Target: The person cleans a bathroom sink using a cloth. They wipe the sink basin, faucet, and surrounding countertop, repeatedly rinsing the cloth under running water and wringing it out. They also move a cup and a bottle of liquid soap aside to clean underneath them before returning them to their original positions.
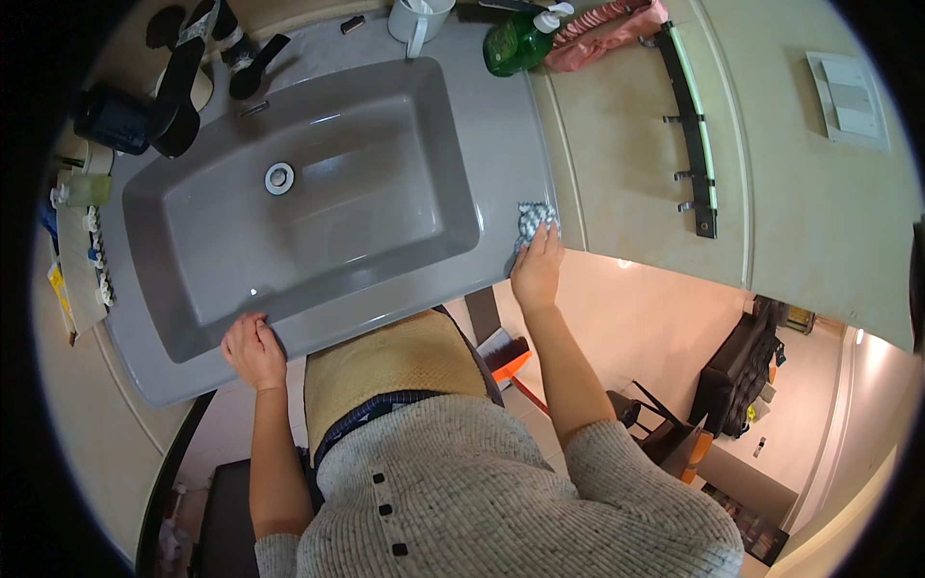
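Note:
A grey washbasin (325, 285) with a rectangular bowl and a round metal drain (279, 178) lies before me. On its right rim, near the wall, my right hand (538, 271) presses a blue-and-white patterned cloth (536, 217) flat under the fingertips. The cloth is crumpled and partly covered by the fingers. My left hand (253, 347) rests on the basin's front edge, fingers bent over the rim, with no object seen in it. A black faucet (177, 108) reaches over the bowl's back left corner.
Along the back rim stand a white mug (421, 25) and a green pump bottle (517, 47), with pink fabric (600, 36) beside it. A dark jar (112, 119) and a small pump bottle (90, 189) sit at left. A hook rail (690, 130) is on the right wall.

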`<state>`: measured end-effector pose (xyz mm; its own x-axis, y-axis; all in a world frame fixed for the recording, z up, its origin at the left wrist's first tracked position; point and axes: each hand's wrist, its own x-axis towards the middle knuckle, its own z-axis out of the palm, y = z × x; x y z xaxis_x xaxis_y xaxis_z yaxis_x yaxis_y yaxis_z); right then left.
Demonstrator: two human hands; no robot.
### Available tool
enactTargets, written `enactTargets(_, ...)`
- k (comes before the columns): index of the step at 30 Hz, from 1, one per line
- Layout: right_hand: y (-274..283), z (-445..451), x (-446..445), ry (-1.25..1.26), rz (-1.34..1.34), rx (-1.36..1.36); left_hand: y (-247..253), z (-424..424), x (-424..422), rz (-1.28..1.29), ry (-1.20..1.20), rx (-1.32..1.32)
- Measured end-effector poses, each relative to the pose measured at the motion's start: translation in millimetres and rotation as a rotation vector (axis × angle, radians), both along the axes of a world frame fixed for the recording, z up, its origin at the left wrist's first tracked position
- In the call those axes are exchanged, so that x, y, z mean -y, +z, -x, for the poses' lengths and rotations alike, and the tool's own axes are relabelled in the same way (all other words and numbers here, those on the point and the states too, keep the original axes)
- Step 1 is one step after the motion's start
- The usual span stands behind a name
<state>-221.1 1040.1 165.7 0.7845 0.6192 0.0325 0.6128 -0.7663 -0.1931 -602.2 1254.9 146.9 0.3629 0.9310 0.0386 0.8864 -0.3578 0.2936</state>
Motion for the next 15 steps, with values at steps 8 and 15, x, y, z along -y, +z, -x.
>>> enactTargets(8,-13.5,-81.5,-134.4,0.107,-0.2,0.069,-2.4,-3.2,-1.3,-0.003,0.01,-0.013)
enactTargets(15,16.6,-60.7,-182.5,0.597,-0.355,-0.071,-1.7,-1.7,-0.9,0.006,0.03,-0.071)
